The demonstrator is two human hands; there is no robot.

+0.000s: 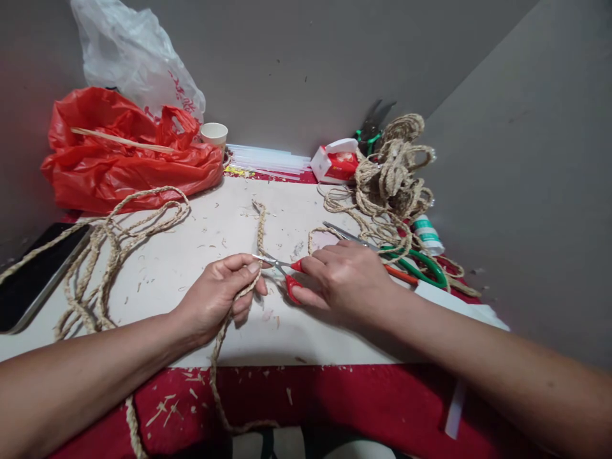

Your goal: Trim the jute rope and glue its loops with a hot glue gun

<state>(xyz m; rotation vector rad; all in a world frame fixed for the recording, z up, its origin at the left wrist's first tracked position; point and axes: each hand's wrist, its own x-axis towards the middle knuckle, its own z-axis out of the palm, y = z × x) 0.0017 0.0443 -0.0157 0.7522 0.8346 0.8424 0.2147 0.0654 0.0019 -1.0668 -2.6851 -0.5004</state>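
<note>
"Left hand [222, 290]: what did it hold?"
"It pinched a braided rope [261, 233], whose loose end lay farther off over the worktop [329, 341]."
"And the right hand [347, 271]?"
"That gripped the red-handled scissors [291, 287], their blades at the rope beside the left fingertips."

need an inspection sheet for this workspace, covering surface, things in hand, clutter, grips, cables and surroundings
Surface: white sheet over red cloth, both littered with pale scraps
Things in hand: braided rope; red-handled scissors, blades at the rope
Clutter: red plastic bag, paper cup, phone, rope bundle, green-handled scissors
Left grip: left hand pinches the braided rope
Right grip: right hand holds the red-handled scissors by the handles
Cables: nothing seen
Surroundings: grey walls behind and at right
</note>
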